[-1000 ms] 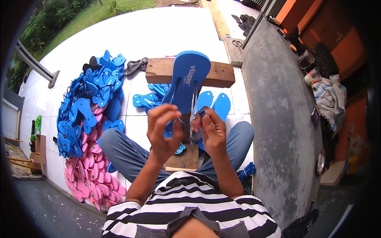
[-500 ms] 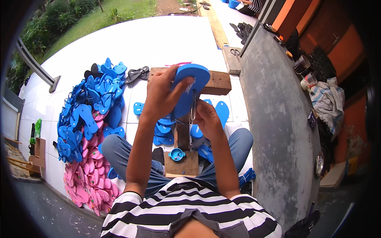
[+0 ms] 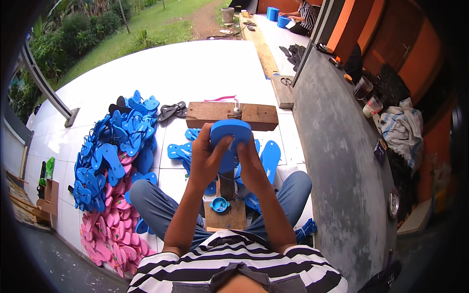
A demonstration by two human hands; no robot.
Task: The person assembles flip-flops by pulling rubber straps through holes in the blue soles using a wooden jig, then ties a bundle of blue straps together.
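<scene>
Both my hands grip a blue flip-flop sole (image 3: 230, 131) held tilted just in front of a wooden beam (image 3: 202, 113). My left hand (image 3: 202, 158) wraps its left edge, the thumb pressed on the upper face. On the opposite edge, my right hand (image 3: 250, 166) has its fingers closed at the sole, its fingertips partly hidden. A thin blue strap (image 3: 237, 179) shows beneath the hands. A slim metal tool (image 3: 237, 105) stands upright at the beam. Below, a small blue bowl (image 3: 219, 204) with small bits in it sits on a wooden board (image 3: 233, 219) between my legs.
Heaped at the left are blue flip-flops (image 3: 108, 154) and pink flip-flops (image 3: 115, 229). A black pair (image 3: 172, 112) and a pink strap (image 3: 221, 98) lie near the beam. Scissors (image 3: 286, 81) rest by the grey ledge (image 3: 337, 146). Another person (image 3: 307, 15) sits far off.
The sole has come down and nearer to me. My right hand has left the long metal loop and now grips the sole. A metal tool now shows at the beam.
</scene>
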